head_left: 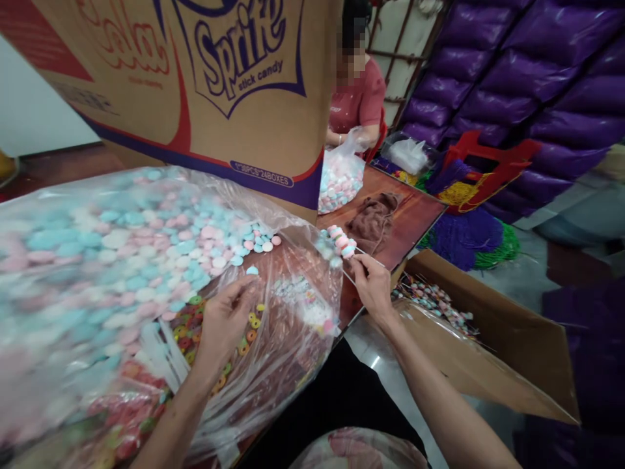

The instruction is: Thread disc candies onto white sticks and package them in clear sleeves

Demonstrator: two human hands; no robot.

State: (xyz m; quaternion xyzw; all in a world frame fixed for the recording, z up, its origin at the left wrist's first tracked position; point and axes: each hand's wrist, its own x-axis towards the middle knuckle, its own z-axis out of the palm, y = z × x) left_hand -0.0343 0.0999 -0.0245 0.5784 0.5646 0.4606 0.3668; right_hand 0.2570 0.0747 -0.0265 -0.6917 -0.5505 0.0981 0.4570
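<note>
Pastel candy discs, pink, blue and white, sit threaded on a thin stick that the right hand pinches between thumb and forefinger just below the stack; the other fingers curl loosely under it. The stick stands at about one o'clock from that hand, over the edge of the wooden table. It looks light and stiff but thin enough to snap, and the discs look brittle and free to slide, so the bare shaft close under the lowest disc seems the safe place to hold it (squeezing the stack itself could chip it).

At nine o'clock from the right hand, the left hand lies inside the mouth of a big clear plastic bag, palm down, fingertips drawn together on one loose blue disc. Whether that disc is actually lifted I cannot tell. Small ring candies in red, orange and green lie beside the palm, and the heap of pastel discs spreads off towards ten o'clock.

At twelve o'clock a printed cardboard carton leans over the table. At four o'clock an open carton holds finished sticks, and beyond the table another person sits by a smaller bag of candy.
</note>
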